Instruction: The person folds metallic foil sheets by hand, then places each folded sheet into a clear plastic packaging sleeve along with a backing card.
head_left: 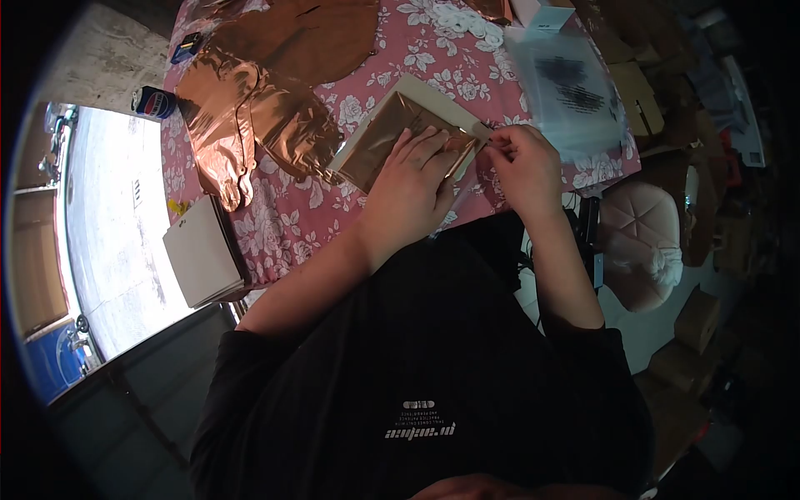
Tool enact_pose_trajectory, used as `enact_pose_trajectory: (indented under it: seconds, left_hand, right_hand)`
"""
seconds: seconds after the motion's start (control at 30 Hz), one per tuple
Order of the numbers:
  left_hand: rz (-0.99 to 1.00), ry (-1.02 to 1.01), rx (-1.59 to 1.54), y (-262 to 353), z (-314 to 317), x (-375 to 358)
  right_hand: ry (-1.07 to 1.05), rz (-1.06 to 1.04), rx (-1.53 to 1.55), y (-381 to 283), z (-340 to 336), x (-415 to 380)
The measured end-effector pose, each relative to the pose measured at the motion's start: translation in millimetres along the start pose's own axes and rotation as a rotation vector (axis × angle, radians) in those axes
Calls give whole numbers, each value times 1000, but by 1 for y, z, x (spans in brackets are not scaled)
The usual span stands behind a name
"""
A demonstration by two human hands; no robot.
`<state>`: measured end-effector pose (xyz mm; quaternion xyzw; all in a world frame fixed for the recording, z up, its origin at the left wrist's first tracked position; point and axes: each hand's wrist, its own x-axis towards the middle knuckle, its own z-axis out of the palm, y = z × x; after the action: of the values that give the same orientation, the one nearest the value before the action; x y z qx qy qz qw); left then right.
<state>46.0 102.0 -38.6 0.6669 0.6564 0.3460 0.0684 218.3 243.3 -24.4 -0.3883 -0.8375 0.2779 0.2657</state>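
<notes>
Flat, rectangular copper-coloured foil packet with cream edges (398, 118) is laid on the pink, white-flowered desk (275, 229).
It is pressed by the open, flat left grip (414, 171); its right corner is apparently pinched by the right grip (527, 158) and could be torn by uneven pulling.

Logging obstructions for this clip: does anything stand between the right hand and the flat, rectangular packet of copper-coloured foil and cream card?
Nothing visible does. The right hand is at the right corner of the packet; the left hand rests on top of it.
</notes>
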Motion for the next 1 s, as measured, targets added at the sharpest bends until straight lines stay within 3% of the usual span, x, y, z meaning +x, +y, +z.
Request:
enact_pose_trajectory:
  seconds: [0.13, 0.23, 0.47, 0.9, 1.0]
  left_hand:
    - [1, 3, -11, 0, -1, 0]
    - [-2, -3, -15, 0, -2, -1]
    - [-2, -20, -14, 0, -2, -1]
    - [-29, -97, 17, 12, -12, 4]
    - [97, -127, 125, 3, -18, 32]
  right_hand:
    - [-108, -84, -109, -4, -6, 13]
    - [-156, -65, -5, -2, -11, 15]
    - [-77, -133, -74, 10, -8, 13]
    - [36, 108, -28, 8, -17, -7]
    - [53, 172, 59, 4, -21, -30]
